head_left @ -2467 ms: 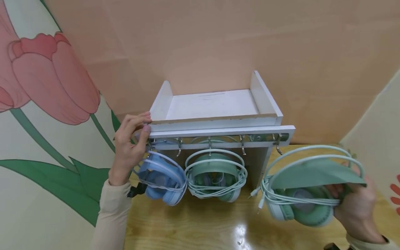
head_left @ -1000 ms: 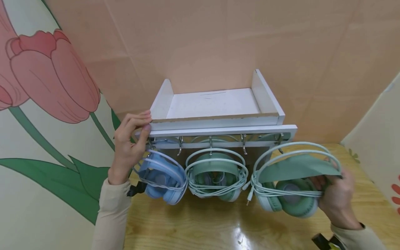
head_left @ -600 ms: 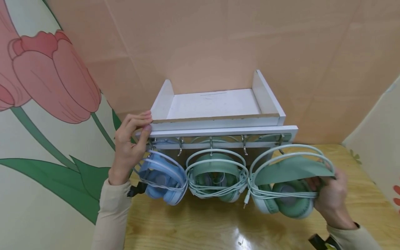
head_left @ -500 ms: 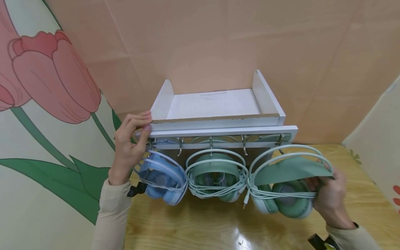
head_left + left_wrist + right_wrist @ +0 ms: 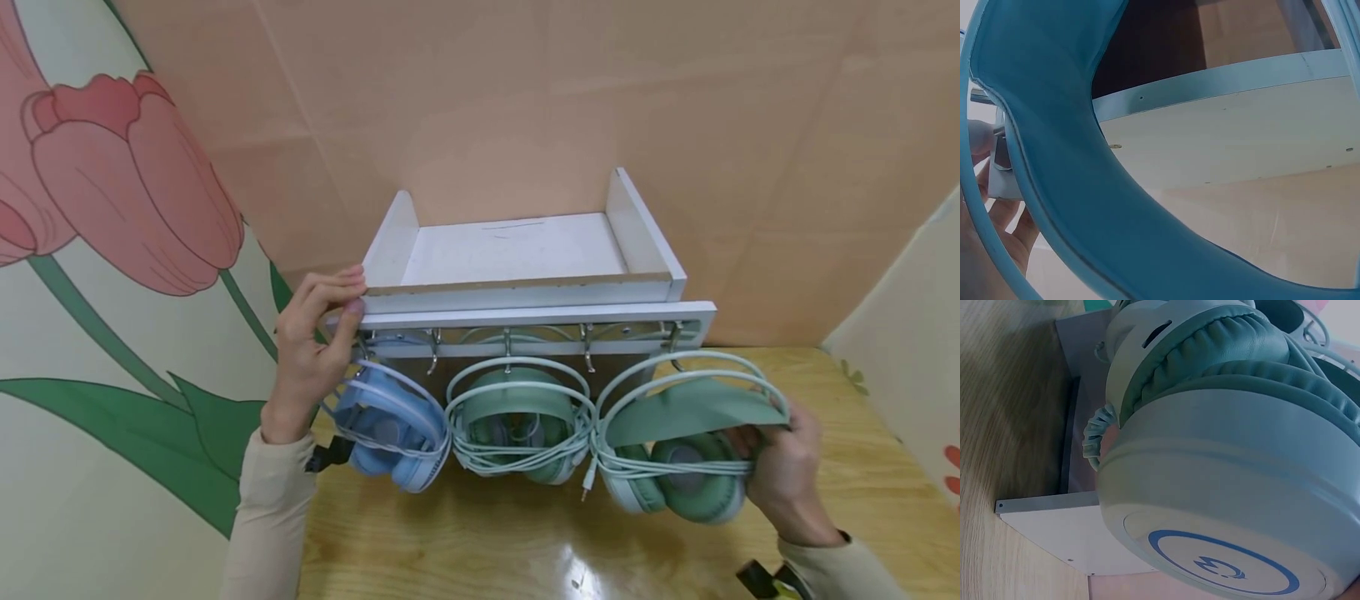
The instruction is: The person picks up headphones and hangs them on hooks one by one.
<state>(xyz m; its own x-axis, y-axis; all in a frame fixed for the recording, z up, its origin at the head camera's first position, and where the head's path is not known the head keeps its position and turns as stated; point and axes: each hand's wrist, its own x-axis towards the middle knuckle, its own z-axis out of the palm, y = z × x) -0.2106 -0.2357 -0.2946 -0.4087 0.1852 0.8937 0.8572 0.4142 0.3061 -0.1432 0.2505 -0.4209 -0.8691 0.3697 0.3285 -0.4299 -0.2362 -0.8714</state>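
Note:
My left hand (image 5: pixel 315 346) grips the left end of a white wooden shelf (image 5: pixel 517 296) with a hook rail (image 5: pixel 525 317), thumb in front and fingers over the top. Blue headphones (image 5: pixel 401 400) hang from the rail beside that hand; their headband (image 5: pixel 1054 125) fills much of the left wrist view. Green headphones (image 5: pixel 525 383) hang at the middle hook. At the right, my right hand (image 5: pixel 791 475) holds another green pair of headphones (image 5: pixel 693 408) by its right side, cable wound round it. Its headband overlaps the rightmost hook (image 5: pixel 675 337). In the right wrist view, its pale earcup (image 5: pixel 1222 462) looms close.
Bare metal hooks (image 5: pixel 432 354) show between the hanging pairs. Beneath lies a wood-grain table (image 5: pixel 480 550). A brown-papered wall (image 5: pixel 525 83) stands behind, with a tulip-painted panel (image 5: pixel 135 192) at the left and a pale panel (image 5: pixel 922 333) at the right.
My right hand has carried the green headphones leftward to the rail's right end, slowing in the latest frames. The left hand and the two hanging pairs have stayed in place.

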